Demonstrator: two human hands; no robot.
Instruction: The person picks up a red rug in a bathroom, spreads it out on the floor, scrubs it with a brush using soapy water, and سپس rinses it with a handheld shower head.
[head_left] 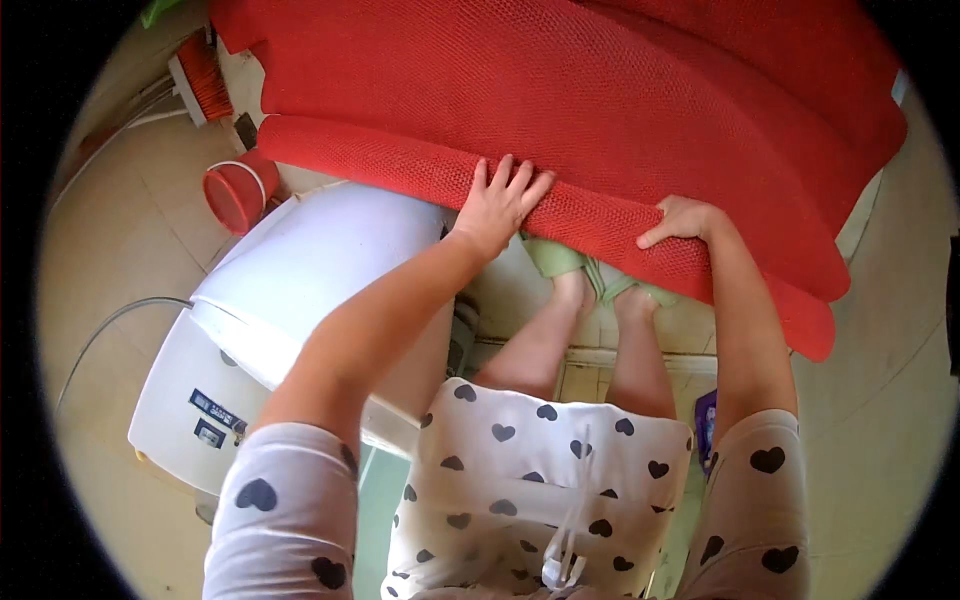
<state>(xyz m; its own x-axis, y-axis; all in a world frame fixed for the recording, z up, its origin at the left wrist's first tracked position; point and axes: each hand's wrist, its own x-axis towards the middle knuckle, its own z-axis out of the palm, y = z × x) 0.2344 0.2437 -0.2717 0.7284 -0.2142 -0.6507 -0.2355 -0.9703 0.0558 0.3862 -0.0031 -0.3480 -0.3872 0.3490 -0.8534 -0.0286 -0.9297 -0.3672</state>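
Note:
A large red mat (560, 110) with a bumpy texture spreads across the upper part of the view. Its near edge is bent over into a long roll (390, 167). My left hand (500, 205) lies on this roll near its middle, fingers stretched and spread over the top, thumb hidden. Farther right, my right hand (690, 220) grips the roll, its thumb pointing left and the other fingers mostly hidden. Beneath the mat, green slippers (555, 257) show in part on my feet.
Close on the left stands a white toilet (320, 260) with its lid down and a hose at its tank. Beyond it are a red bucket (232, 195) and an orange broom (203, 82). A purple package (706, 425) is partly visible beside my right arm.

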